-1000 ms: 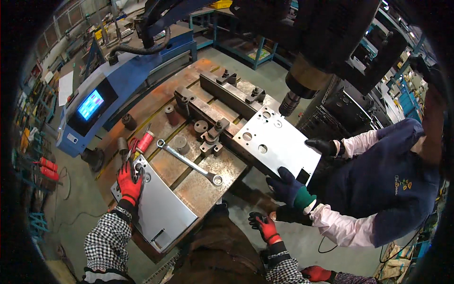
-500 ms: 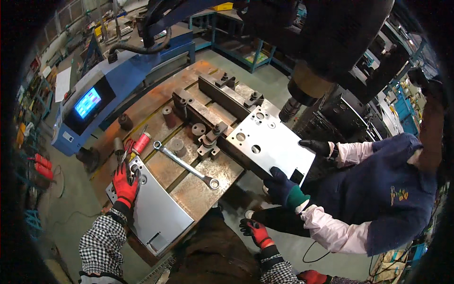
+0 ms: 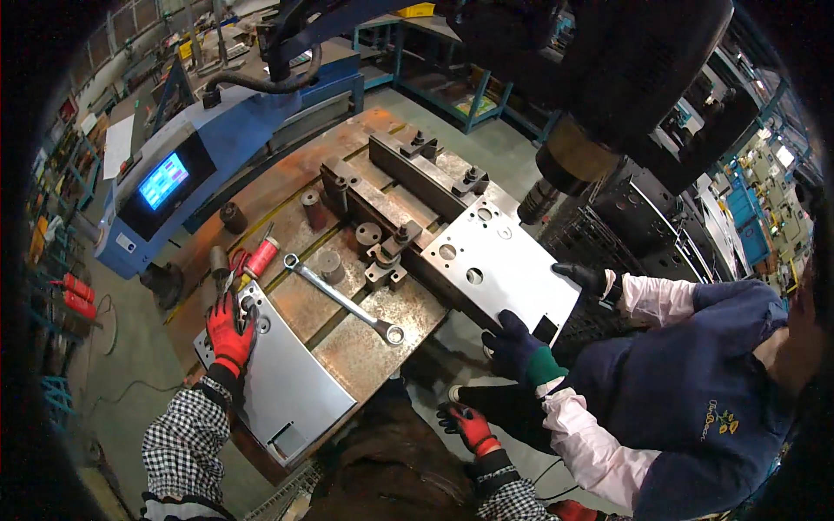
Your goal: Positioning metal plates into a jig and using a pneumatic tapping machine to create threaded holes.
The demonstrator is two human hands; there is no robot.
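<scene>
My left hand (image 3: 229, 333), in a red and black glove, rests on the far end of a flat grey metal plate (image 3: 287, 382) lying at the near left of the rusty machine table (image 3: 347, 334). My right hand (image 3: 470, 425), gloved the same, hangs low beside the table's near edge with curled fingers and nothing visibly in it. A long spanner (image 3: 343, 300) lies on the table between the two plates. A co-worker in a dark blue top holds a second drilled grey plate (image 3: 499, 265) with both dark-gloved hands (image 3: 517, 347).
A steel clamping fixture (image 3: 408, 187) with bolts and round blocks sits mid-table. A red can (image 3: 261, 256) stands near my left hand. A large dark drill head (image 3: 608, 95) hangs over the right side. A blue control box with a lit screen (image 3: 165, 182) stands left.
The view has shifted slightly. My left hand stays on the near plate. My right hand has dropped a little lower by the table edge. The co-worker keeps holding the drilled plate.
</scene>
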